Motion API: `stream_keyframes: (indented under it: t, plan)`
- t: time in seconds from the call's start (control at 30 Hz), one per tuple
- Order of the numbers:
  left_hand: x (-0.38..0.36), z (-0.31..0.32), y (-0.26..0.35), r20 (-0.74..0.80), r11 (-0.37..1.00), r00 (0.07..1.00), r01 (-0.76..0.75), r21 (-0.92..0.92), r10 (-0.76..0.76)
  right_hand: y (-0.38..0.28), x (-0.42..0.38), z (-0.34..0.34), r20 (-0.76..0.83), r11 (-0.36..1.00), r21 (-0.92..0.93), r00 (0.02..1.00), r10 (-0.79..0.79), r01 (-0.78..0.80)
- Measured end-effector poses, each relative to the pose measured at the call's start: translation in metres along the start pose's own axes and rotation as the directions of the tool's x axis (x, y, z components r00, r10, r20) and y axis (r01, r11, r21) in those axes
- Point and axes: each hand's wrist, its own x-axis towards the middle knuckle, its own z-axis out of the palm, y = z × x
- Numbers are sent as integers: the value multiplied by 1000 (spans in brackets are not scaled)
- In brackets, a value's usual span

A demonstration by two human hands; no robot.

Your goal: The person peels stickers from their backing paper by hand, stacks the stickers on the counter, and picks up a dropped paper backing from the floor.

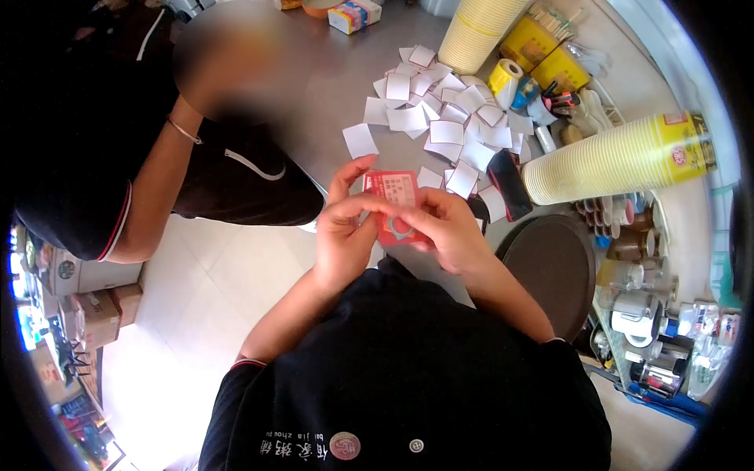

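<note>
A red printed card is held between my two hands above the near edge of the grey table. My left hand grips its left side, with the index finger reaching across the front. From the right, my right hand pinches the card, its thumb over the lower part. A grey ring-like shape shows on the card near that thumb. Beyond my hands lies a loose pile of white paper cards, some with reddish edges. One white card lies apart at the pile's left.
Stacked paper cups and a dark phone are at the right, above a round dark tray. More cups stand behind the pile. Another person's arm is at the left. A tissue box sits farther back.
</note>
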Motion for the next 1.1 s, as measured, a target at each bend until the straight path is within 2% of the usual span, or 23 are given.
stream_keyframes:
  t: [0.03, 0.07, 0.1, 0.13, 0.2, 0.23, 0.33, 0.7, 0.8, 0.87, 0.9, 0.97, 1.0, 1.03, 1.07, 1.1]
  plan:
    - [-1, 4, 13, -79, 976, 991, 86, -199, -103, -4, -4, 4, 50, 991, 117, 996, -76, 70]
    - [-1, 6, 28, -136, 906, 967, 148, -396, -217, -9, -8, 8, 53, 991, 116, 995, -80, 74]
    - [-5, 4, 36, -77, 796, 925, 275, -539, -372, -14, -12, 11, -16, 982, 122, 990, -144, 144]
    - [-7, -4, 40, -77, 796, 926, 274, -539, -370, -18, -15, 13, -87, 969, 124, 975, -204, 214]
    - [-9, -20, 48, 265, 597, 837, 532, -600, -480, -23, -18, 15, -89, 962, 111, 966, -241, 250]
    - [-11, -14, 56, 172, 669, 801, 579, -466, -573, -23, -19, 16, -98, 956, 78, 956, -277, 285]
    - [-14, -16, 64, 226, 686, 825, 558, -467, -517, -27, -22, 22, -113, 946, 41, 942, -315, 322]
    - [-17, -21, 60, 234, 658, 835, 539, -525, -497, -27, -25, 25, -118, 939, -38, 931, -345, 342]
    - [-18, -21, 60, 223, 678, 851, 517, -523, -476, -25, -23, 27, -92, 936, 15, 933, -348, 351]
    - [-18, -20, 61, 211, 694, 863, 497, -520, -460, -20, -21, 26, -56, 956, 133, 965, -255, 261]
    - [-18, -18, 63, 177, 717, 870, 482, -503, -461, -17, -19, 26, -57, 956, 133, 965, -255, 261]
    - [-17, -16, 65, 143, 739, 876, 468, -484, -461, -13, -15, 28, -76, 977, 0, 974, -212, 213]
    - [-16, -16, 66, 124, 755, 879, 461, -466, -460, -12, -15, 29, -76, 977, 0, 974, -212, 212]
    - [-16, -16, 66, 105, 771, 882, 454, -447, -459, -10, -15, 31, -167, 903, -245, 902, -398, 353]
    - [-16, -16, 67, 106, 771, 882, 455, -446, -459, -9, -17, 32, -202, 758, -486, 788, -582, 435]
    - [-16, -16, 67, 97, 785, 878, 464, -410, -468, -14, -20, 32, -153, 720, -452, 750, -644, 527]
